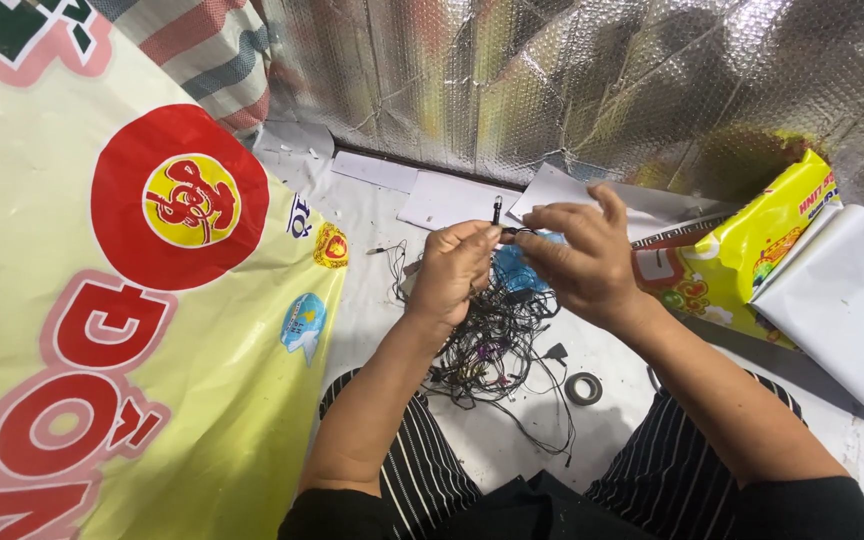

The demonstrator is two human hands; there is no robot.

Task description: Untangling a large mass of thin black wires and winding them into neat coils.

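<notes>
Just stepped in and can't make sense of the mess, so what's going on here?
A seated person holds both hands over a tangle of thin black wires on a white surface. The left hand and right hand pinch a small black plug end between their fingertips. A roll of black tape lies beside the tangle, a large yellow printed bag at left, a yellow packet at right.

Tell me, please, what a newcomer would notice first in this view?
Probably the big yellow sack with a red disc filling the left side. At centre, the left hand and right hand pinch a thin black cable end above a tangle of black wires, with crinkled silver foil behind.
</notes>
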